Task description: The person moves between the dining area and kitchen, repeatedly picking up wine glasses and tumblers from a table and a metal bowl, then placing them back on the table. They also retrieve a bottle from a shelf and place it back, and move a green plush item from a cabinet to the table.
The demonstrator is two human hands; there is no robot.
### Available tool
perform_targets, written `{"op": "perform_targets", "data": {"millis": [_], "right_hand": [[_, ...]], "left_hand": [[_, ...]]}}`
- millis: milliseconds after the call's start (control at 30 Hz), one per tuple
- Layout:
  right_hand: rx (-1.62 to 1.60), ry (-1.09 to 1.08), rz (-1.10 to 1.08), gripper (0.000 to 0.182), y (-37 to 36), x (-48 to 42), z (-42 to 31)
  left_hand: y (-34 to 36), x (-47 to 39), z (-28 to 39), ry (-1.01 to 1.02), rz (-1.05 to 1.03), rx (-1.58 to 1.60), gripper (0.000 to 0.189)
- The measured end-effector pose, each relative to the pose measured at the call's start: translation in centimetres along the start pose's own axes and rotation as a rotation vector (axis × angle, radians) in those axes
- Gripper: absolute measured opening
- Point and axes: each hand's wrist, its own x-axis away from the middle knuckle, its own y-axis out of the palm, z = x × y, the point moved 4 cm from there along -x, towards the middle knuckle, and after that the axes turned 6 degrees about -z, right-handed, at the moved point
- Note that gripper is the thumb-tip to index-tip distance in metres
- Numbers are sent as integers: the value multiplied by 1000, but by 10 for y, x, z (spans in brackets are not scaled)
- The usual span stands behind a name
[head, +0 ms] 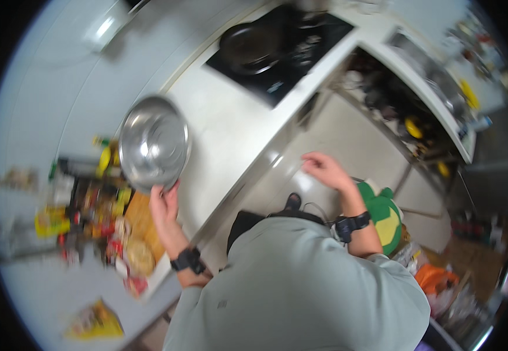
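A shiny stainless steel bowl (154, 142) is tilted above the white countertop (219, 118), its inside towards me. My left hand (165, 206) grips the bowl by its near rim, thumb and fingers pinching the edge. Out over the floor, my right hand (324, 169) hangs in the air with its fingers loosely curled; whether it holds something small cannot be told. Each wrist wears a black band with a small device. Beyond the bowl, a black frying pan (250, 48) rests on the black glass cooktop (276, 85).
Left of the counter stand a wooden cutting board (142, 219) and several blurred bottles and packets (98, 206). A metal sink (429, 74) lies at upper right, above an open shelf space with pots. Beside my right arm is a green plush-like item (381, 215), near bags and boxes.
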Motion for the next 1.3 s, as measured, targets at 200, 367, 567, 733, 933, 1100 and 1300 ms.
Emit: {"op": "perform_targets", "data": {"millis": [200,367,567,733,933,1100,1300], "right_hand": [[-31,-17,155,35,-43,38,-18],[-50,-29,338,35,-84,80,-4],[-182,76,537,35,-116,128,18],[-282,122,733,33,-161,155,50],[-359,117,847,31,-254,138,64],[-269,156,883,31,-338,105,47],[-202,185,901,32,-412,83,35]], "left_hand": [[144,-13,-52,-261,-247,-97,22],[265,-2,-124,-437,-498,-185,21],[363,-3,-230,-605,-751,-235,30],[440,-10,-311,-610,-729,-343,43],[524,-57,-391,-704,-745,-384,49],[617,-92,-427,-672,-820,-461,56],[703,-130,-462,-437,-837,-530,59]]}}
